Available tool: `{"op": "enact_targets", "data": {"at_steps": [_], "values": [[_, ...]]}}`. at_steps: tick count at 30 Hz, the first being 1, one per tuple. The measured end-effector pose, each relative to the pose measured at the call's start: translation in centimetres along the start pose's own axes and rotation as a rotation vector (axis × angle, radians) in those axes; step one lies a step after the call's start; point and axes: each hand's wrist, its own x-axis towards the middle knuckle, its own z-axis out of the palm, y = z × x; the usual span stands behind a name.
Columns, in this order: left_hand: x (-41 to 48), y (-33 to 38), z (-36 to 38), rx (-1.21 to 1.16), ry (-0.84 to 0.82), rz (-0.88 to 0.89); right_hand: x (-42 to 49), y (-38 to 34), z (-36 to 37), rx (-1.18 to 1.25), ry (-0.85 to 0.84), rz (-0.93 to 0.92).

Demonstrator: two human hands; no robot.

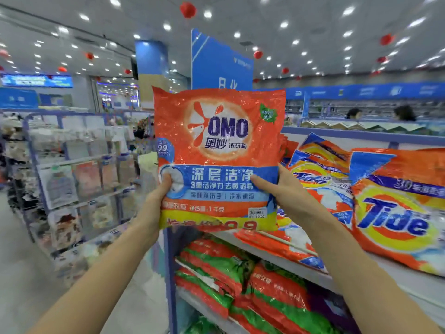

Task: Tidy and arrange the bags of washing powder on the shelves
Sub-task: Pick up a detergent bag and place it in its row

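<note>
One orange OMO bag (218, 141), badged "99", is held upright in the air before the shelf (409, 285). The left grip (159, 201) clasps its lower left edge and the right grip (286, 196) its lower right edge, each thumb pressed on the front. Two Tide bags (397, 213) lean on the shelf, just right of it.

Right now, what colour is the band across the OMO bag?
OMO bag band: blue, white lettering; head view.
</note>
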Motion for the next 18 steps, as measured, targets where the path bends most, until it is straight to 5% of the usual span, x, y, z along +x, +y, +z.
{"op": "enact_targets", "data": {"at_steps": [8, 18], "values": [[9.4, -1.8, 1.3, 0.178, -0.209, -0.161, 4.6, 2.4, -0.3, -0.022, 0.285, 0.002], [17.2, -3.5, 2.6, 0.156, -0.214, -0.068, 7.5, 4.5, 1.7, -0.057, 0.617, 0.023]]}}
